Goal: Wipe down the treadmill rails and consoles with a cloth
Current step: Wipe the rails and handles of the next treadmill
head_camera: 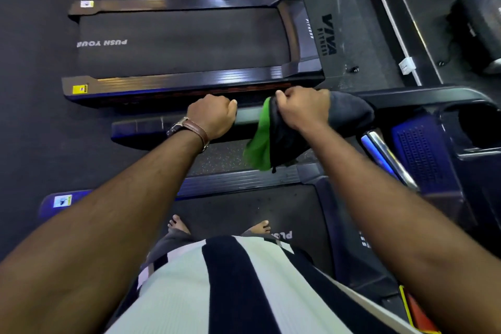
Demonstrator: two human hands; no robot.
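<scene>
Here the only holder in sight is a deep pocket (477,127) moulded into the console (423,160) at the right edge. Its inside is dark, and whether anything lies in it cannot be told. Just left of it sits a ribbed blue pad (417,154), and beside that a shiny metal bar (387,154) slants toward the near side.

The cloth (260,141) is two-toned, bright green on one face and dark grey to black on the other. It is draped over the dark rail (141,126) that runs left to right across the middle. One bunched dark part lies on top of the rail toward the console, and a loose green fold hangs down on the near side.

The right hand (301,108) has its fingers curled into the cloth, gripping it on the rail. The left hand (214,115) is closed round the bare rail just left of the cloth, with a brown-strapped watch (187,126) on its wrist.

Two bare feet (260,226) stand on the near belt (244,206), below a striped shirt (230,287). A second treadmill (184,40) lies beyond the rail on the dark floor (32,49), with white lettering on its belt.
</scene>
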